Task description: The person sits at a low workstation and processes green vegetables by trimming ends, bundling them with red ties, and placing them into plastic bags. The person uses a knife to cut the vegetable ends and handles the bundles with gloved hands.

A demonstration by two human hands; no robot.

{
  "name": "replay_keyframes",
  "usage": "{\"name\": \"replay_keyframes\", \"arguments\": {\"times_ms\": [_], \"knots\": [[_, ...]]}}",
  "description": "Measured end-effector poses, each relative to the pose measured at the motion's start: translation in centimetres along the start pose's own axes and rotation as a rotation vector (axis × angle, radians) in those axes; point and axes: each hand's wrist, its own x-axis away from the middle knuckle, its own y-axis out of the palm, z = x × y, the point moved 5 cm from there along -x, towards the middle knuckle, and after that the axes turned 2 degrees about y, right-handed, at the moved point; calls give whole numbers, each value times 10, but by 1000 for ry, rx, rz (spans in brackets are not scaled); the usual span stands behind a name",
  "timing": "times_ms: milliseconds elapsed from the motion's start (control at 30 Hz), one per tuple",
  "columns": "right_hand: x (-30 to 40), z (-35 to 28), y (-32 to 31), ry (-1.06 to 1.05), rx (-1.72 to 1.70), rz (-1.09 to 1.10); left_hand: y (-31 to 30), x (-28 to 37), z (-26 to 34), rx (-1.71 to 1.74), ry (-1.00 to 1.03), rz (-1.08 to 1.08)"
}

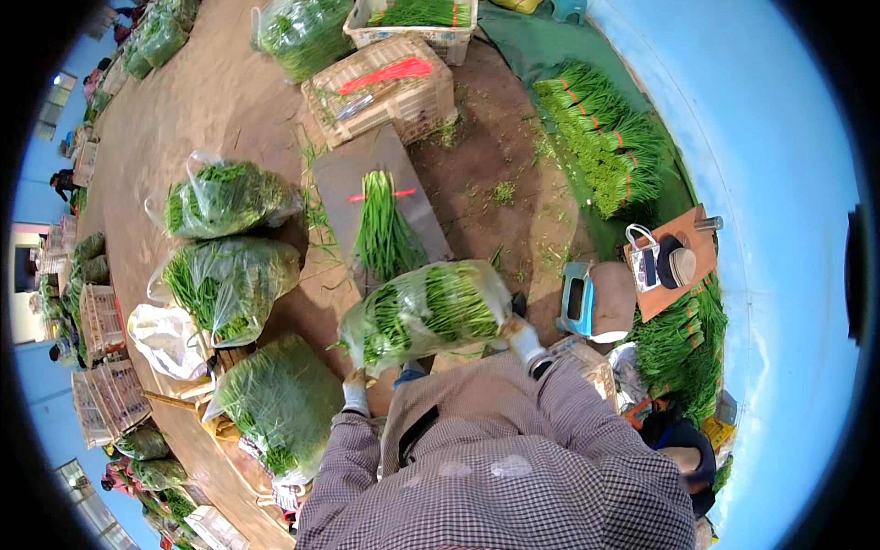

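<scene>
A clear plastic bag (426, 313) packed with long green stalks, likely chives, lies sideways in front of my body. My left hand (355, 393), in a pale glove with brown fingers, grips its lower left end. On the other side my right hand (521, 339), gloved the same way, holds the right end of the bag. Just beyond the bag, a grey board (350, 168) bears a loose bundle of green stalks (383, 227). A red band (405, 193) lies across that board, partly under the bundle. The near part of the board is hidden by the bag.
Filled plastic bags (237, 282) stand at the left. An upturned crate (385, 96) carries red bands (388, 74). Tied bundles (598, 137) lie on green sheeting at the right, near a blue stool (576, 302) and a small board (677, 258) with a phone. A person (677, 454) is behind at right.
</scene>
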Motion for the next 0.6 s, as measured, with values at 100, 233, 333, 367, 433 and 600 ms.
{"name": "replay_keyframes", "arguments": {"times_ms": [100, 233, 333, 367, 433, 600], "knots": [[5, 50, -3, 129, 604, 31, 31, 5, 59, -275, 184, 392], [50, -83, 11, 83, 926, -372, 217, 63, 104, -46, -109, -43], [71, -93, -5, -81, 919, -415, 367, 110, 139, 322, -553, -381], [74, -140, -17, 98, 950, -496, 397, 128, 170, 428, -765, -336], [76, -116, -34, 44, 954, -554, 412, 149, 205, 592, -678, -197], [71, -37, -126, 110, -256, -410, 380, 152, 225, 380, -564, -167]]}}
